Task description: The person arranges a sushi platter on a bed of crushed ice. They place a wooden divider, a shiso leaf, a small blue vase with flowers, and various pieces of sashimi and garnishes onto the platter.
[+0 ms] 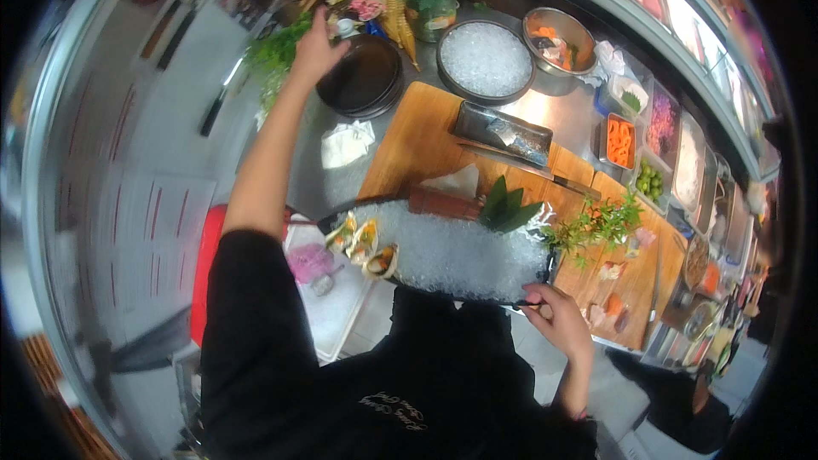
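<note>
My left hand is stretched out to the far left, fingers apart, between feathery greens and a stack of dark round plates. No object shows in it. With my right hand I grip the near right rim of a long black platter heaped with crushed ice. Filled shells lie at its left end. Broad green leaves, a white branching garnish and leafy sprigs are at its far right side. A reddish-brown block is at the far rim.
Beyond the platter, a wooden cutting board holds a dark rectangular dish and a knife. Behind stand an ice-filled round dish and a steel bowl. Ingredient containers line the right. A folded white cloth lies left.
</note>
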Tool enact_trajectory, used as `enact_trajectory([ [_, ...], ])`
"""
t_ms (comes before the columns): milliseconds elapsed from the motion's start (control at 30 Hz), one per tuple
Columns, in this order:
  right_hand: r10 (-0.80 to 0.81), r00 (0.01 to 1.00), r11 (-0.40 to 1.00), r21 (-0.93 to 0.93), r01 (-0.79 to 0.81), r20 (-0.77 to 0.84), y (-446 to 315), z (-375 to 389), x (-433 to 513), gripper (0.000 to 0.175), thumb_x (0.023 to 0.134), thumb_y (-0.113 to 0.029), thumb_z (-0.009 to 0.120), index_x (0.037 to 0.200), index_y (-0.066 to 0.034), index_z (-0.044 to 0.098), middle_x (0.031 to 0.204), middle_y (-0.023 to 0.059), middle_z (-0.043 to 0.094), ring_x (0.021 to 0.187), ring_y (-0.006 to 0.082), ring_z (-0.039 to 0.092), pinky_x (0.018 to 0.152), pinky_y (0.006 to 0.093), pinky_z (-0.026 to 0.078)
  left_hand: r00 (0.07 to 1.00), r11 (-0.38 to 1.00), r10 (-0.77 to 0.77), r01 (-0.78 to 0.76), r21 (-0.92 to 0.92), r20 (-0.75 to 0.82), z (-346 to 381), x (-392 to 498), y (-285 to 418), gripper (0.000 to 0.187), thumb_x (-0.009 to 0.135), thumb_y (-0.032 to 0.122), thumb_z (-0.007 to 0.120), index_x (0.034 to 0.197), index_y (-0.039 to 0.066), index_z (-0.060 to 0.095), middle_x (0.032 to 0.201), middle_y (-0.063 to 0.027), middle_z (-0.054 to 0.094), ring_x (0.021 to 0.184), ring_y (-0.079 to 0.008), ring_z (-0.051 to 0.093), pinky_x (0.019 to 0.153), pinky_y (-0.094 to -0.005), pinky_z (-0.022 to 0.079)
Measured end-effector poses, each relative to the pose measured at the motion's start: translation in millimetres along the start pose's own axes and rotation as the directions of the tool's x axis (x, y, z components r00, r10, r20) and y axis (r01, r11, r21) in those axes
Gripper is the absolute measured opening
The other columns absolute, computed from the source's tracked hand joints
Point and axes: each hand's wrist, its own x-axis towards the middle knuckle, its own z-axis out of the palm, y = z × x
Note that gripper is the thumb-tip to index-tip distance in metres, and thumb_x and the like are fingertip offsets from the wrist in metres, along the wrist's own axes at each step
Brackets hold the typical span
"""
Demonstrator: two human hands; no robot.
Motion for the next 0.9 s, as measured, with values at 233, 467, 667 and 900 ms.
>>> enact_trajectory([
  [233,0.361,0.897,0.925,0.222,-0.309,-0.255,4.2,37.7,-55.7,0.036,0.089,-0.006,0.077,0.123,-0.0025,0.068,0.104,0.0135,0.071,0.095,0.0244,0.07,0.086,0.0344,0.055,0.938,0.992,0.124,-0.119,-0.033,0.322,124.4,152.1,-116.8,0.1,0.072,0.039,0.092,0.149,-0.001,0.044,0.131,-0.0159,0.069,0.119,-0.0267,0.068,0.106,-0.0441,0.05],
  [467,0.42,0.857,0.886,0.34,-0.316,-0.298,7.6,42.1,-59.5,0.035,0.091,-0.006,0.074,0.126,-0.0022,0.067,0.105,0.0139,0.072,0.095,0.0239,0.071,0.087,0.0345,0.055,0.995,0.99,0.03,-0.042,0.138,0.093,128.2,161.4,-102.9,0.083,0.072,0.028,0.093,0.139,0.0,0.051,0.129,-0.0205,0.068,0.119,-0.0356,0.066,0.102,-0.0425,0.051],
  [667,0.338,0.887,0.914,0.335,-0.229,-0.316,4.2,46.3,-47.2,0.033,0.093,-0.008,0.072,0.125,-0.0035,0.067,0.106,0.0161,0.072,0.099,0.0279,0.072,0.088,0.0369,0.057,0.95,0.967,0.215,-0.24,0.085,0.228,120.4,165.1,-99.3,0.08,0.077,0.019,0.087,0.145,0.006,0.045,0.125,-0.0207,0.068,0.116,-0.0383,0.067,0.1,-0.0452,0.052],
  [900,0.232,0.913,0.937,0.328,-0.117,-0.336,6.6,40.9,-60.9,0.032,0.093,-0.011,0.072,0.124,-0.0027,0.068,0.106,0.0146,0.073,0.099,0.0271,0.073,0.088,0.0371,0.057,0.964,0.968,0.253,-0.251,-0.025,0.084,54.3,168.8,-59.3,0.077,0.081,0.013,0.081,0.147,0.011,0.043,0.127,-0.0213,0.068,0.117,-0.0372,0.068,0.099,-0.0441,0.052],
])
